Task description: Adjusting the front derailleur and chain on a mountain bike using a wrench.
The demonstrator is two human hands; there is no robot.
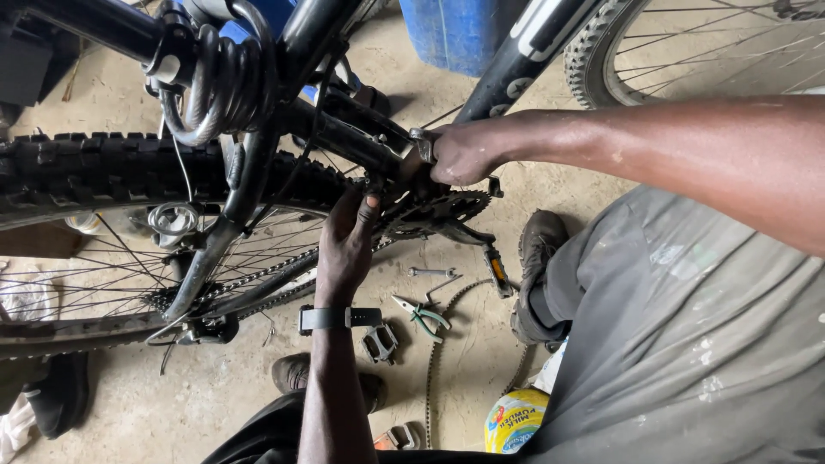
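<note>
Both grips on crank (404,185), black greasy chainring (438,210)

Floor (215,395): bare concrete, dusty tan, stained and scuffed, evenly lit by soft daylight with faint shadows. Blue plastic drum (455,30): standing on the floor at the top edge, only its lower part in view. White cloth (21,296): crumpled at the left edge. No walls, windows or furniture fall within the view.
</note>
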